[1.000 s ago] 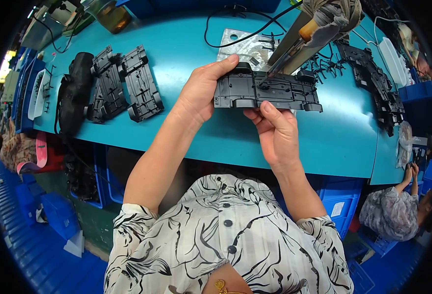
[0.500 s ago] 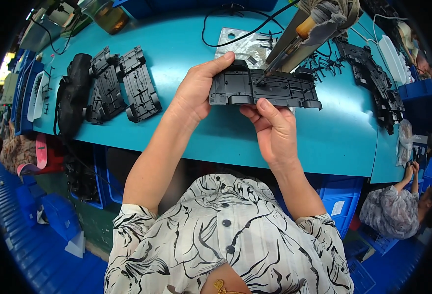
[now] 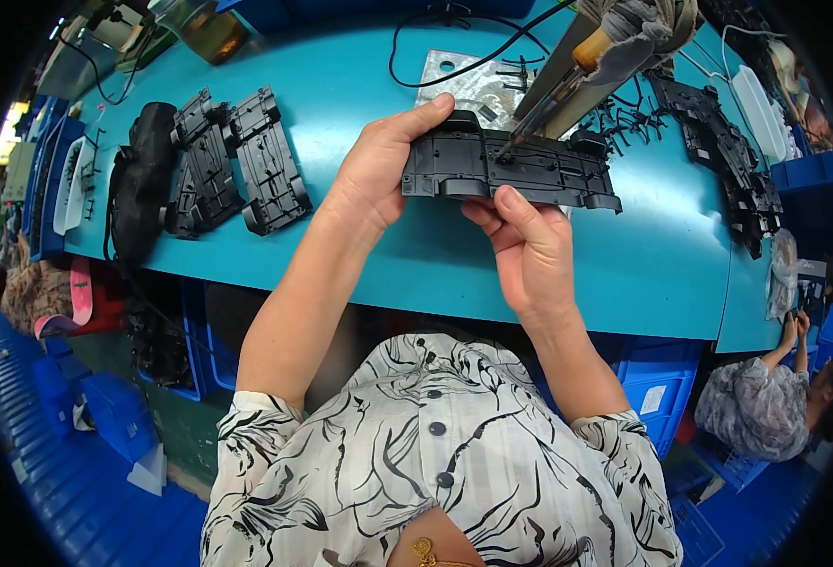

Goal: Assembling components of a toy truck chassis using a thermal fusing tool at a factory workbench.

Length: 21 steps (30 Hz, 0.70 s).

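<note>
A black plastic toy-car chassis [image 3: 539,172] is held level between both hands above the table. My left hand [image 3: 379,161] grips its left end, thumb along the upper edge. My right hand [image 3: 530,241] holds the near edge around the middle, thumb on top and fingers curled beneath. A slim metal rod [image 3: 530,123], part of a tool wrapped in grey cloth [image 3: 629,52], slants down from above, its tip at the chassis's upper face; whether it touches I cannot tell. Behind the chassis lies a metal plate [image 3: 464,80] with small black parts on it.
More chassis [image 3: 270,161] lie on the left beside a black bundle [image 3: 142,180]. Loose black parts [image 3: 629,123] spread behind the tool. Further chassis [image 3: 719,161] line the right, near a white tray [image 3: 759,113]. A black cable [image 3: 393,61] loops at the back. A co-worker [image 3: 757,406] sits far right.
The left end of the chassis has risen very slightly with my left hand. Otherwise both hands keep the same hold, and the tool stays in place.
</note>
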Each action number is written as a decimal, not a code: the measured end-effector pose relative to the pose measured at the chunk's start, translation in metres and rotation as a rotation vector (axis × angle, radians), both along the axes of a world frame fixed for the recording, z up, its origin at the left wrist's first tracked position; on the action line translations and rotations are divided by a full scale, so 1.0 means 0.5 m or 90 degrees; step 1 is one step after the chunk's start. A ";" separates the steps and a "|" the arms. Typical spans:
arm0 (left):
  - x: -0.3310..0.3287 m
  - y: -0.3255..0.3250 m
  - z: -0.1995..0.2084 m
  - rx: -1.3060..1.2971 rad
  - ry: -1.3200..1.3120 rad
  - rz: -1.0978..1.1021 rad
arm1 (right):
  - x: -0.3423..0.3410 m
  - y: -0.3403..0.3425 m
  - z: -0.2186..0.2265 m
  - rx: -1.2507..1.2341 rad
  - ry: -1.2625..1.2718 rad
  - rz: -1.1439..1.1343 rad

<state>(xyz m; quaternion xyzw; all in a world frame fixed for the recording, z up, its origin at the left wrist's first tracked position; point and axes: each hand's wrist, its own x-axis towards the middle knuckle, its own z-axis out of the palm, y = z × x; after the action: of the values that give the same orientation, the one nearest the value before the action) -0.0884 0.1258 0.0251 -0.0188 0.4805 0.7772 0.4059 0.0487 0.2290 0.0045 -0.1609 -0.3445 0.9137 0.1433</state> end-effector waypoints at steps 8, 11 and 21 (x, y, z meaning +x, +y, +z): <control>0.000 0.000 0.003 -0.005 -0.008 0.003 | -0.001 -0.002 0.004 -0.001 -0.004 -0.003; -0.001 0.000 0.004 -0.011 -0.006 0.003 | -0.001 -0.002 0.003 -0.001 -0.004 -0.006; -0.001 0.004 0.008 -0.015 -0.012 0.010 | -0.002 -0.004 0.005 0.007 -0.011 -0.012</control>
<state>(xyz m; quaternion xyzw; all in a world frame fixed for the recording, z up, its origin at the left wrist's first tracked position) -0.0887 0.1276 0.0292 -0.0345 0.4855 0.7746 0.4039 0.0479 0.2271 0.0069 -0.1714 -0.3494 0.9089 0.1499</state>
